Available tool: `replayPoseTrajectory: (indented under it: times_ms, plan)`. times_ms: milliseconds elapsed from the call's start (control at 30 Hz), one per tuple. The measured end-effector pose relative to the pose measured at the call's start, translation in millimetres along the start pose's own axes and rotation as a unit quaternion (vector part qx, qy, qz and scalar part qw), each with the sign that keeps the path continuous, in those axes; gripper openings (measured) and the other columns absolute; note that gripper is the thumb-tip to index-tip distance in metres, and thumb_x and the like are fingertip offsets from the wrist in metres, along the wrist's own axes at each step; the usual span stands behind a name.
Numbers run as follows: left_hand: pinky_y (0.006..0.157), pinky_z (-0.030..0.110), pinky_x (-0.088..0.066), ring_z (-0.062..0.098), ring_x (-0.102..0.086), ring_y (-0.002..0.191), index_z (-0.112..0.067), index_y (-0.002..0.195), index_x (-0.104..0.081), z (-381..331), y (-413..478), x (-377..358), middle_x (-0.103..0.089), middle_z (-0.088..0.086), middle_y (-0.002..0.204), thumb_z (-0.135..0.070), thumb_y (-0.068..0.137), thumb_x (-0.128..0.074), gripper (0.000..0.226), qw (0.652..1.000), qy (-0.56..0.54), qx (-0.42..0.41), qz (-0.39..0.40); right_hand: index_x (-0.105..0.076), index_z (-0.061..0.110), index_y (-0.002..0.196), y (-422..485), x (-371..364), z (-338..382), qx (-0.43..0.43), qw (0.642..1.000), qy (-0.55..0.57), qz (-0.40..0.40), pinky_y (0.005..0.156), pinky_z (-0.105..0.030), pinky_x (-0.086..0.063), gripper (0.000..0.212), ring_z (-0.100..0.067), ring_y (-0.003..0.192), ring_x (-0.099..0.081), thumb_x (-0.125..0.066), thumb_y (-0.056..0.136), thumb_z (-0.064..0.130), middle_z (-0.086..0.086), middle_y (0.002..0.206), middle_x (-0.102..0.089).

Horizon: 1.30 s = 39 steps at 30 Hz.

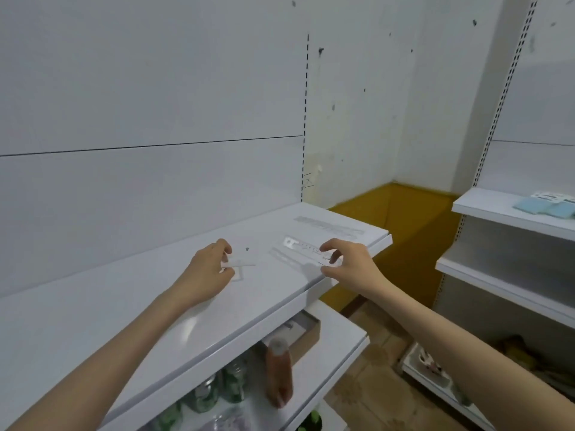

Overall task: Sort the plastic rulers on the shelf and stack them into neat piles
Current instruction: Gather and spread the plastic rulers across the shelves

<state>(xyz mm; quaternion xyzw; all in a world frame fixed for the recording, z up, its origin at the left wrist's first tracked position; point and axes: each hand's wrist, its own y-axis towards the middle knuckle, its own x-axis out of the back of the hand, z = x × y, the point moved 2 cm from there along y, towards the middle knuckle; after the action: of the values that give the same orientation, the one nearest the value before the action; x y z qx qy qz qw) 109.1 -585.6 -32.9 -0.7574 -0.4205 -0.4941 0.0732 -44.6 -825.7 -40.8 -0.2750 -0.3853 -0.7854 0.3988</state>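
Left hand (211,269) pinches a short clear ruler (241,262), right hand (345,262) nips one end of the long ruler (306,248), apparently gathering both for stacking.

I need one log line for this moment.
left hand: pinches small clear piece | right hand: grips long ruler end | shelf: more rulers behind

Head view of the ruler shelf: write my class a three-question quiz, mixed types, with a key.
1. True or false: the bottle stands below the top shelf.
2. What does the right hand pinch? A: the ruler. B: a jar. C: a box.
3. Fill in: seen from the person, the pile lies ___ than the pinched ruler.
Key: 1 true; 2 A; 3 farther.
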Motion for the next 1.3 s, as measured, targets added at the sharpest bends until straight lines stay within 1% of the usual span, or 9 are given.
replayPoseTrajectory:
  times_ms: [333,500,633,667,767,900,1033,1167,1300]
  plan:
    - [0.072,0.028,-0.035,0.02,-0.047,0.087,-0.014,0.109,-0.045,-37,78,-79,-0.051,0.005,0.108,-0.002,0.088,-0.048,0.023,0.992,0.022,0.122,-0.033,-0.066,0.011,0.115,120,31,-140,0.011,0.998,-0.052,0.022,0.078,-0.019,-0.046,0.029,-0.01,0.086,-0.055,-0.066,0.086,0.013,-0.006,0.108,-0.065]
    - [0.067,0.028,-0.038,0.019,-0.051,0.079,-0.018,0.099,-0.041,-31,71,-80,-0.054,0.003,0.1,0.001,0.084,-0.052,0.026,0.985,0.045,0.157,-0.056,-0.068,0.007,0.113,157,11,-165,0.021,0.997,-0.037,0.061,0.091,-0.028,-0.046,0.027,-0.02,0.106,-0.06,-0.058,0.089,0.013,-0.006,0.115,-0.067]
    - [0.071,0.031,-0.046,0.019,-0.055,0.081,-0.018,0.099,-0.042,-34,71,-70,-0.055,0.001,0.101,0.001,0.083,-0.056,0.028,0.982,0.058,0.165,-0.069,-0.065,0.004,0.064,166,-2,-164,0.055,0.994,-0.076,0.055,0.061,-0.033,-0.042,0.034,-0.023,0.074,-0.054,-0.048,0.086,0.022,-0.002,0.067,-0.057]
    - [0.073,0.031,-0.046,0.019,-0.055,0.084,-0.018,0.099,-0.042,-36,71,-70,-0.055,0.0,0.104,0.0,0.083,-0.056,0.028,0.983,0.058,0.164,-0.066,-0.066,0.006,0.063,167,-4,-161,0.068,0.993,-0.077,0.051,0.065,-0.032,-0.039,0.037,-0.022,0.077,-0.051,-0.046,0.087,0.025,-0.001,0.068,-0.055]
    - [0.074,0.028,-0.043,0.018,-0.054,0.091,-0.02,0.101,-0.042,-43,72,-69,-0.055,-0.001,0.107,-0.002,0.084,-0.059,0.029,0.986,0.052,0.151,-0.058,-0.073,0.013,0.105,168,-9,-134,0.159,0.984,-0.053,0.063,0.093,-0.03,-0.037,0.028,-0.024,0.11,-0.053,-0.055,0.092,0.032,-0.003,0.112,-0.066]
    - [0.073,0.024,-0.042,0.016,-0.054,0.093,-0.02,0.101,-0.044,-56,71,-69,-0.056,-0.002,0.106,-0.004,0.085,-0.06,0.028,0.991,0.045,0.118,-0.05,-0.05,0.019,0.136,150,-23,-61,0.297,0.938,0.02,0.176,0.104,-0.025,-0.029,0.059,-0.016,0.13,-0.04,-0.069,0.084,0.039,0.002,0.14,-0.05]
    - [0.075,0.021,-0.045,0.012,-0.055,0.093,-0.022,0.102,-0.046,-63,63,-61,-0.056,-0.007,0.105,-0.006,0.085,-0.06,0.028,0.993,0.045,0.097,-0.042,-0.049,0.016,0.134,135,-46,-11,0.423,0.888,-0.021,0.18,0.1,-0.03,-0.034,0.062,-0.02,0.12,-0.049,-0.073,0.079,0.033,0.0,0.131,-0.057]
    - [0.075,0.025,-0.049,0.008,-0.055,0.09,-0.021,0.1,-0.047,-52,42,-41,-0.057,-0.006,0.103,-0.006,0.087,-0.058,0.023,0.99,0.064,0.113,-0.059,-0.051,0.024,0.126,135,-55,6,0.388,0.895,0.005,0.221,0.092,-0.032,-0.042,0.046,-0.015,0.111,-0.054,-0.068,0.085,0.035,0.007,0.122,-0.061]
    - [0.069,0.019,-0.038,0.012,-0.052,0.094,-0.019,0.101,-0.048,-25,9,-14,-0.056,-0.005,0.103,-0.009,0.086,-0.06,0.022,0.974,0.114,0.169,-0.096,-0.057,0.03,0.122,140,-69,3,0.325,0.912,-0.037,0.248,0.088,-0.03,-0.041,0.042,-0.017,0.11,-0.054,-0.065,0.085,0.047,0.004,0.119,-0.063]
